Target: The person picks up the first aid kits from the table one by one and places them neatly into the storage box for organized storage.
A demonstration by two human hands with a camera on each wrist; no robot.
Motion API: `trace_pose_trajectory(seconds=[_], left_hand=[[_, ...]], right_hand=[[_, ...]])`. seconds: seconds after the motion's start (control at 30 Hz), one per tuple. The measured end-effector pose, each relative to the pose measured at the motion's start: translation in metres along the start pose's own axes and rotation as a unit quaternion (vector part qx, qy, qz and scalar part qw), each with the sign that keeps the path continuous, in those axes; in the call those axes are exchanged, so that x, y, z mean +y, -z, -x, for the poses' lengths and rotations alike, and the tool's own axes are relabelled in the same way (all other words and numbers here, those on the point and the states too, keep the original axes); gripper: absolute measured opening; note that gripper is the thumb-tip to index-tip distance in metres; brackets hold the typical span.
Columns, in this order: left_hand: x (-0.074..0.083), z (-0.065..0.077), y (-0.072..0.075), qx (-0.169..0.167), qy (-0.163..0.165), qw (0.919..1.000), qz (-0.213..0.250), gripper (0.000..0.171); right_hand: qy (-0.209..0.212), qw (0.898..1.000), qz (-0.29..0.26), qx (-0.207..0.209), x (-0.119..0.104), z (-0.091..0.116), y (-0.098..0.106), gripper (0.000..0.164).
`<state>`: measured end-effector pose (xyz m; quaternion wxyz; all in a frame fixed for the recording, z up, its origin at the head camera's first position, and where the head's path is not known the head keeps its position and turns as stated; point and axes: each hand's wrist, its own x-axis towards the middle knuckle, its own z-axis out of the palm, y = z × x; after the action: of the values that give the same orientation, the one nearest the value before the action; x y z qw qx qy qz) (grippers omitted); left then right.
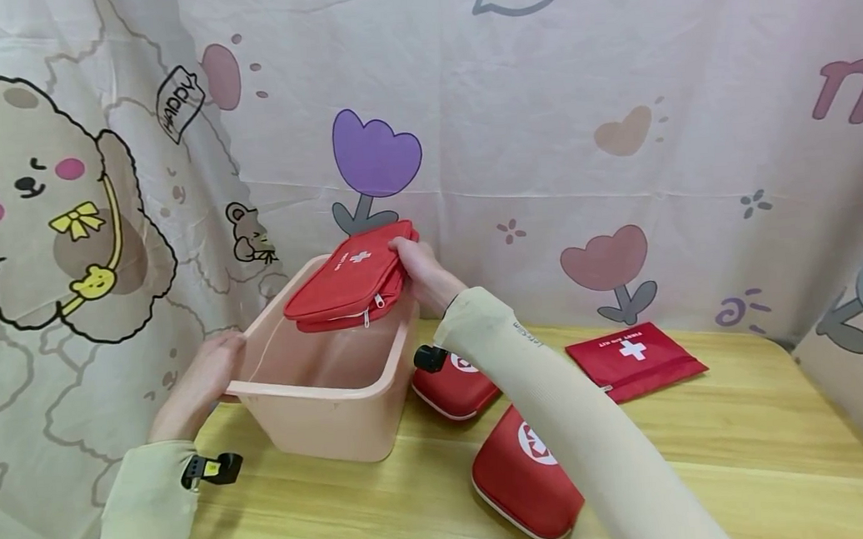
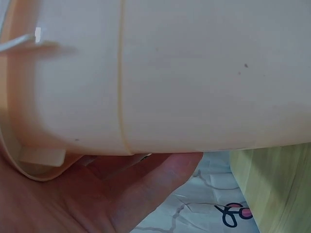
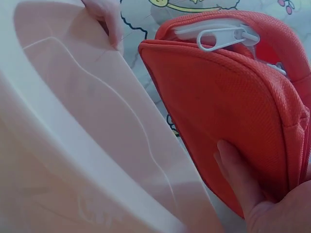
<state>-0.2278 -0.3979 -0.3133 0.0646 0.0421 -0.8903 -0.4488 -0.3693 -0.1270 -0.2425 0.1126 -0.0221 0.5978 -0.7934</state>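
My right hand (image 1: 429,274) grips a red zippered first aid pouch (image 1: 349,271) by its right end, holding it tilted over the opening of a pale pink plastic bin (image 1: 322,427). In the right wrist view, white zipper pulls show along the edge of the pouch (image 3: 209,82), and the fingers (image 3: 238,179) lie along its face. My left hand (image 1: 209,373) holds the bin's left rim. From the left wrist, the bin's outer wall (image 2: 194,87) fills most of the view, with the hand (image 2: 121,194) against it.
Two red hard-shell first aid cases, one beside the bin (image 1: 451,389) and one nearer (image 1: 522,484), lie partly behind my right sleeve. A flat red first aid pouch (image 1: 657,375) lies farther right on the wooden table (image 1: 774,446). A printed curtain (image 1: 481,116) hangs behind.
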Motion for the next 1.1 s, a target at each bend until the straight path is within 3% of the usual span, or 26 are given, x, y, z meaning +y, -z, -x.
trace_pose_trajectory(seconds=[0.23, 0.6, 0.77, 0.87, 1.1], left_hand=[[0.003, 0.001, 0.001, -0.017, 0.013, 0.9998, 0.002, 0.055], [0.001, 0.002, 0.003, -0.010, 0.009, 0.9999, 0.001, 0.053], [0.001, 0.001, 0.003, -0.010, 0.005, 0.9999, 0.006, 0.053], [0.000, 0.001, 0.002, -0.010, 0.005, 0.9999, 0.009, 0.053], [0.002, 0.002, 0.001, -0.020, 0.015, 0.9997, 0.001, 0.055]], right_hand=[[0.002, 1.000, 0.020, 0.012, 0.003, -0.005, -0.001, 0.028], [0.007, 0.998, 0.059, 0.001, 0.005, -0.009, -0.014, 0.021], [-0.014, 0.988, 0.144, 0.052, 0.009, -0.008, -0.023, 0.009], [-0.037, 0.984, 0.156, 0.083, 0.011, -0.006, -0.030, 0.009], [-0.006, 0.993, 0.119, 0.016, 0.018, -0.006, -0.041, 0.009]])
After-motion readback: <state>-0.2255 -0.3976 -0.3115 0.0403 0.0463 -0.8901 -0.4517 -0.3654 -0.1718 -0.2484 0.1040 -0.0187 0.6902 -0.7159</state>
